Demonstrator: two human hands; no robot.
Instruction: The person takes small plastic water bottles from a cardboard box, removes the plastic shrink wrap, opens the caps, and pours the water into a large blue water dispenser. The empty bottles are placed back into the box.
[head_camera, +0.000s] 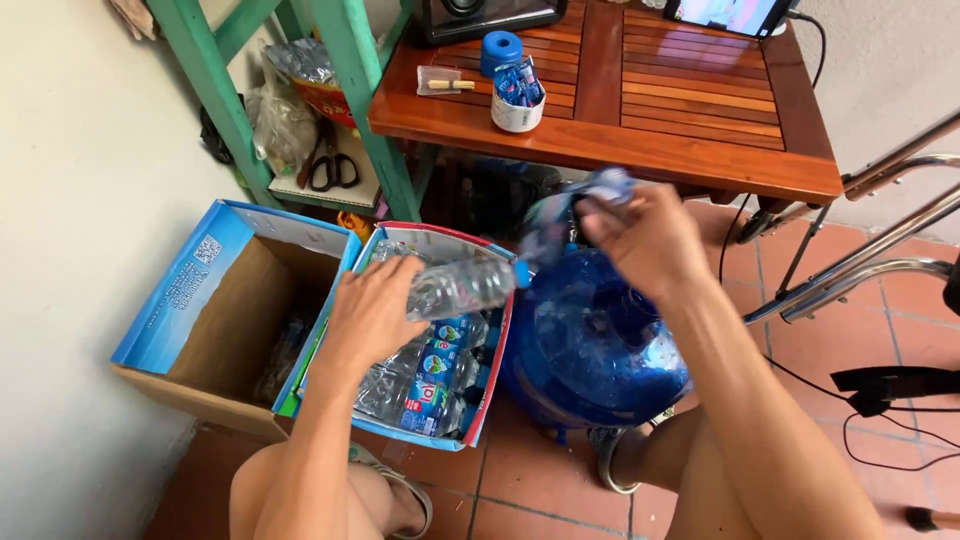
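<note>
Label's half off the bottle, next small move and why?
Probably pull the right hand further away to free the label. The left hand holds the clear plastic bottle sideways over the box of bottles, and the label appears to run from the bottle's capped end up to the right fingers.

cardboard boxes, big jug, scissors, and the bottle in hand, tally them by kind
Cardboard boxes: 2, a near-empty box and a bottle-filled box
Big blue water jug: 1
Scissors: 1
Clear plastic bottle held in the left hand: 1
Total: 5
The right hand pinches a blurred label wrapper, not counted.
</note>
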